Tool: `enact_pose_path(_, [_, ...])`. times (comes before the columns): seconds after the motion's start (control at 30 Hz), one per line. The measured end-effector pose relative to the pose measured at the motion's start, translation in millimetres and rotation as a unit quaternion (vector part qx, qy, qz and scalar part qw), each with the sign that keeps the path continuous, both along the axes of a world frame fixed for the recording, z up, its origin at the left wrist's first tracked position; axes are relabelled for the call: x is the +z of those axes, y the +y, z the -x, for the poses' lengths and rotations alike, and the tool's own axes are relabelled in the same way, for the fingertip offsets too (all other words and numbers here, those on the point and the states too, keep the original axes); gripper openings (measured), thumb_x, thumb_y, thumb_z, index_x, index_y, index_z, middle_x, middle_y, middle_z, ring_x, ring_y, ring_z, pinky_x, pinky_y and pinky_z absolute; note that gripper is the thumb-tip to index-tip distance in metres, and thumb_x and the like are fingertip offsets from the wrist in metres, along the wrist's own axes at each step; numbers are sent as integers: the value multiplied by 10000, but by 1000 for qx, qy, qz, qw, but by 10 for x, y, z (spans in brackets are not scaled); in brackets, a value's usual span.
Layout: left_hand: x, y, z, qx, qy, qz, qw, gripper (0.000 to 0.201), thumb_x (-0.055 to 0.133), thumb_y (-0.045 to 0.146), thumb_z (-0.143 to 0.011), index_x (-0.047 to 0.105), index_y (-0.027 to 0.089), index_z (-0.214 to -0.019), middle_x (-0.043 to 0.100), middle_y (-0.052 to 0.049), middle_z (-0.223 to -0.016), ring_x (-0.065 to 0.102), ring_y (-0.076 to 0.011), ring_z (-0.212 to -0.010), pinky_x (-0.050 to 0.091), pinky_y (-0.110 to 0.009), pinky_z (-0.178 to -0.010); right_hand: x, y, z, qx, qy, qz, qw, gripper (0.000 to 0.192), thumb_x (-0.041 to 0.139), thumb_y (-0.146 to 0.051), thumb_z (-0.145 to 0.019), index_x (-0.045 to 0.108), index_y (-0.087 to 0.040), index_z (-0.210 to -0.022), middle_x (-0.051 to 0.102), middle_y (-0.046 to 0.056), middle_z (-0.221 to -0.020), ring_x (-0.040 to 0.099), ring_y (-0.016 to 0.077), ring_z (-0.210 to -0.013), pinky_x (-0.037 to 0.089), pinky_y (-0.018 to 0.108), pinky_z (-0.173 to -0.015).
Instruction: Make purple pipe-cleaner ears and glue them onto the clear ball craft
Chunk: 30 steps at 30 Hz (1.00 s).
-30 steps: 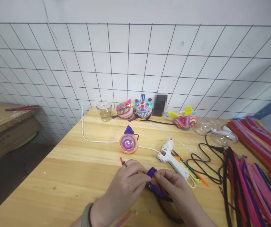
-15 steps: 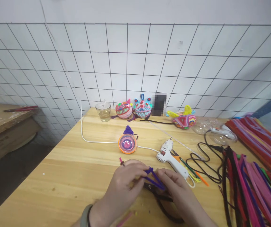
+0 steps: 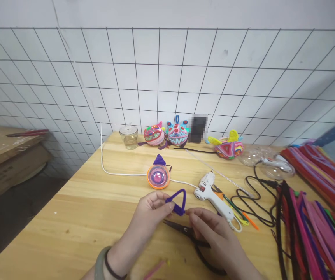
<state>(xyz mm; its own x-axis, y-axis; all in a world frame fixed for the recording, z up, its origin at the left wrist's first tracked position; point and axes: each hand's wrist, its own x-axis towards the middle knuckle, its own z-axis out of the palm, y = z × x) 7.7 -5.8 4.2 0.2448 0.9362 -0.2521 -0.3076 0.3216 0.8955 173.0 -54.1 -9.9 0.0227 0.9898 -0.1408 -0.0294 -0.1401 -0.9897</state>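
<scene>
Mostly a wood table (image 3: 91, 217) against a gridded white wall (image 3: 167, 77), glue gun (image 3: 212, 194) and scissors (image 3: 185, 230) near me. My left hand (image 3: 149, 214) pinched the purple triangle (image 3: 177, 201) above the table; my right hand (image 3: 211, 229) closed on its corner. Half a second earlier it was a flatter bend, lower between my fingers.

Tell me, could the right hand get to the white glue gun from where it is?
Probably yes. The right hand is beside the glue gun, with only bare table between; its fingers touch the purple triangle.
</scene>
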Motion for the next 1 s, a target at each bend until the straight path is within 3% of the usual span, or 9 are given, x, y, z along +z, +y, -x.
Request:
enact_pose_path(0.53, [-16,-50,-56,-91,3,7,996,309,821,253,-535,674,124,-775,730,-25,-656,624,-103,-567,454,-212,-587,104,-9,41,37,-101,-1,994,501,558,-645,-736,510,-187,-541,403,-49,-497,376,108,-484,313,224,-470])
enact_pose_path(0.77, [-25,-46,-49,-102,-11,17,995,384,845,261,-505,675,144,-828,728,-22,-679,631,-123,-582,461,-239,-606,74,-1,25,54,-92,-1,994,495,533,-641,-759,457,-196,-558,387,-50,-526,349,110,-508,291,228,-488])
enact_pose_path(1.0, [-15,-28,-21,-77,-1,19,997,384,839,291,-527,659,135,-827,722,-15,-638,635,-114,-549,487,-224,-569,93,-8,21,31,-77,-11,996,450,559,-584,-779,517,-182,-580,373,-59,-513,346,102,-489,286,222,-465])
